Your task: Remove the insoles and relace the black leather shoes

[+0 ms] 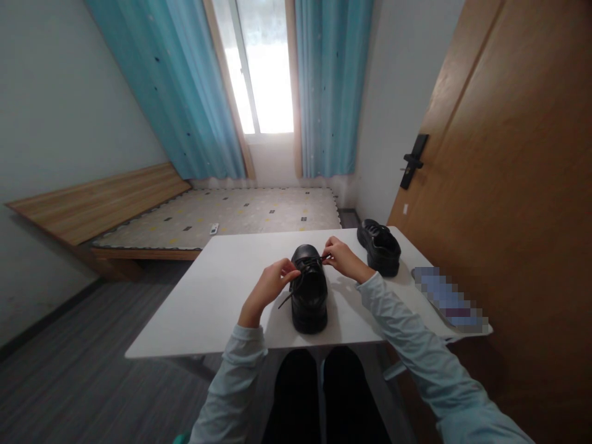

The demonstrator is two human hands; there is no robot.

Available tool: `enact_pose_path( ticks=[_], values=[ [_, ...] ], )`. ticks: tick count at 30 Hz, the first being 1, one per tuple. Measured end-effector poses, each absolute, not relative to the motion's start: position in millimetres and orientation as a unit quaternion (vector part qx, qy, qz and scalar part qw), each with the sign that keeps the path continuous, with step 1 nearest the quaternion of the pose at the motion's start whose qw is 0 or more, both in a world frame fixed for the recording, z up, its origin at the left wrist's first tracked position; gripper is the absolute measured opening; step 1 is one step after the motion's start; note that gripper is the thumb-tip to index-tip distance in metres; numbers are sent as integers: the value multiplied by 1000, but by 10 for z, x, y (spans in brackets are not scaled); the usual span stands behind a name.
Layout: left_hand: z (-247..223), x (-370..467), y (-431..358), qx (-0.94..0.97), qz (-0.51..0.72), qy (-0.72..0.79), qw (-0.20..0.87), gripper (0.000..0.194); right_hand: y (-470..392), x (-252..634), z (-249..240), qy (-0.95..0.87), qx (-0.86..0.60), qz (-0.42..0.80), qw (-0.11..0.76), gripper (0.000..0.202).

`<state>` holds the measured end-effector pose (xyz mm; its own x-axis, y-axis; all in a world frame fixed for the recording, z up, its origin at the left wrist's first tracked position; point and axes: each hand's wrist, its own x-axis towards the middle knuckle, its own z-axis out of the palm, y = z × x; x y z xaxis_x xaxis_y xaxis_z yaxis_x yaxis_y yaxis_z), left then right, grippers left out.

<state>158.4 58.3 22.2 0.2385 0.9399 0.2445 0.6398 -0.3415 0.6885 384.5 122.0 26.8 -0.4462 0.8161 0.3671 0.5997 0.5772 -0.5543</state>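
Note:
A black lace-up shoe (309, 308) stands upright on the white table in front of me, its toe pointing away and its opening towards me. My right hand (341, 256) is closed in a pinch on a black shoelace (326, 256) at the right side of the lacing. On the other side, my left hand (274, 277) has its thumb and fingers closed at the left edge of the lacing. A loose lace end hangs down below those fingers. What exactly the left fingertips grip is too small to make out.
The matching black shoe (380, 246) stands at the table's back right. Near the right edge lies a blurred flat bluish item (448, 299). The white table (203, 296) borders a bed (259, 213) bearing a small white remote (213, 229). A wooden door (509, 172) rises on the right.

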Motion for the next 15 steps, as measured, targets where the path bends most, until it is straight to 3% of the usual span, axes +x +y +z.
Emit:
enact_pose_path(
  ticks=[9,15],
  values=[
    [208,1519,595,769,304,511,236,30,1188,3908,249,-816,-422,221,326,8],
    [341,1614,569,743,342,535,214,22,1170,3918,254,-812,-428,236,319,5]
  ],
)
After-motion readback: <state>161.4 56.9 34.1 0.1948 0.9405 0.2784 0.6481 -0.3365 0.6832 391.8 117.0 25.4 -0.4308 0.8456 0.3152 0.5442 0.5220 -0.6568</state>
